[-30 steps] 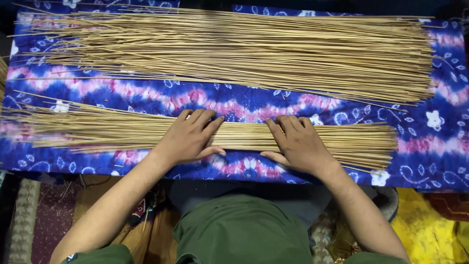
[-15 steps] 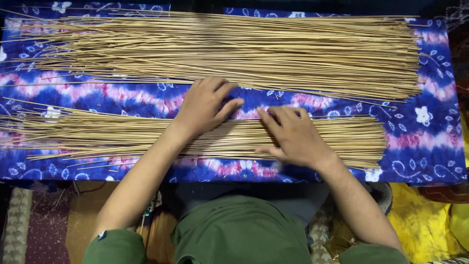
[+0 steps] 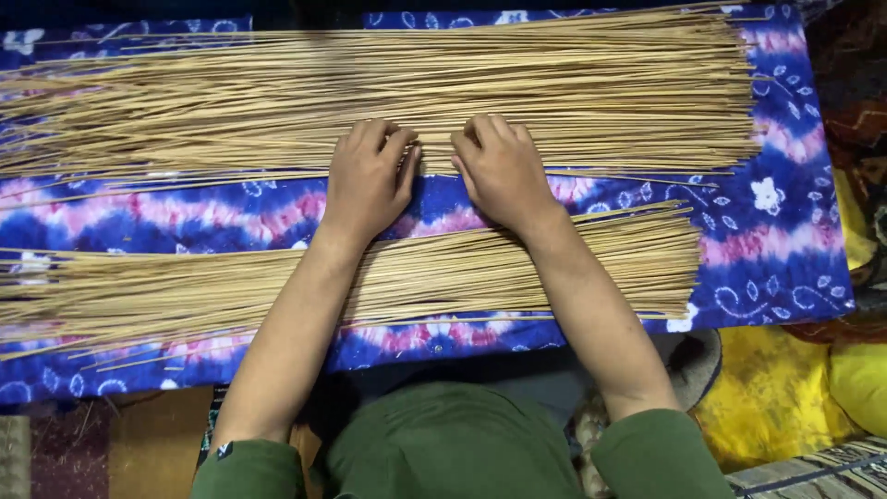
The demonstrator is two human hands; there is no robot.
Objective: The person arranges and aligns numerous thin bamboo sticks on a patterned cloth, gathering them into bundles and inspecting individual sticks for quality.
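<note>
Left hand (image 3: 368, 177) and right hand (image 3: 499, 171) flat, fingers open, gripping nothing, on far stick pile (image 3: 554, 88) edge; near stick pile (image 3: 443, 273) smaller; sorting seemingly partway.

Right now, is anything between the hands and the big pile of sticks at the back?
No. The left hand and right hand rest with their fingertips right on the near edge of the far pile of sticks. The near pile of sticks lies under the forearms, behind the hands.

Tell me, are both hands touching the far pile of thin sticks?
Touching. The head view shows the left hand and right hand with fingers flat on the far pile of sticks.
</note>
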